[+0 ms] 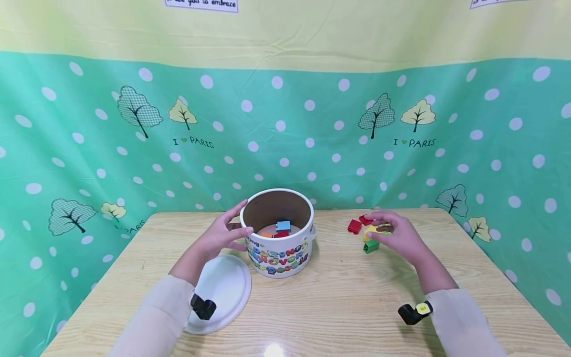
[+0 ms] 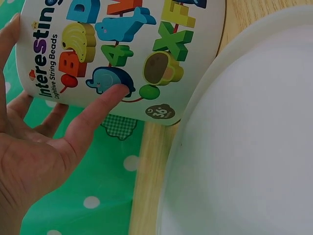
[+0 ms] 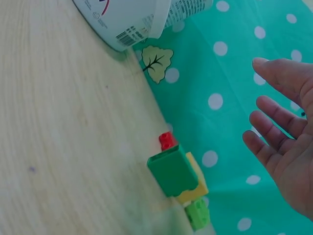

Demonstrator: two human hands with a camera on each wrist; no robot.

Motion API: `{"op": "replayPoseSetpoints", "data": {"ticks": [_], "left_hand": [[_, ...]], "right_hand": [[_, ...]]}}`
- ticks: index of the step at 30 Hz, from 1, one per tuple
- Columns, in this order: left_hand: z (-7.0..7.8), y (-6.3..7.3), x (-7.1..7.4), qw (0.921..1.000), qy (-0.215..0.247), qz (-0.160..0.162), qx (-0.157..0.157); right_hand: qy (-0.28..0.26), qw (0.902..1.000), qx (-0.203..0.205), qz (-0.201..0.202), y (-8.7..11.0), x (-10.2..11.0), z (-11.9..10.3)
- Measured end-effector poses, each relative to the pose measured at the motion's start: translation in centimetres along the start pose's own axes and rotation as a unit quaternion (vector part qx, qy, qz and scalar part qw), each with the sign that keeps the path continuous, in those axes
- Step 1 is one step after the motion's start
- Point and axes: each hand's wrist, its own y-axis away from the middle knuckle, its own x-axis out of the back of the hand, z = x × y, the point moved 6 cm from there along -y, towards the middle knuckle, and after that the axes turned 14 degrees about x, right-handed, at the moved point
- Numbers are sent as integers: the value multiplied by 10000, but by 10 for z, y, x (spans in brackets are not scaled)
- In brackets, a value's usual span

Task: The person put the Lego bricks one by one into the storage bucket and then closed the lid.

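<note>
Presently, we see the left hand (image 1: pixel 221 234) spread against the bucket (image 1: pixel 280 257) and the right hand (image 1: pixel 398 236) spread, empty, near blocks (image 1: pixel 371 246) right of the bucket; uneven pressure could shift the bucket, we judge, or a brushing fingertip scatter the blocks.

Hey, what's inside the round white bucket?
Inside the bucket I see a blue block, a red block and an orange block. The bucket's front covers whatever lies lower.

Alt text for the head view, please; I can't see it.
The left hand touches a white bucket with blocks inside; the right hand is open near red, yellow and green blocks on a wooden table. A white lid lies beside the bucket.
</note>
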Motion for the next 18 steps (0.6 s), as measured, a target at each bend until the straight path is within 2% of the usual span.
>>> {"op": "replayPoseSetpoints", "data": {"ticks": [18], "left_hand": [[1,2,-1,10000,15,-27,12]], "right_hand": [[-32,9987,-510,73,27,-1,31]]}}
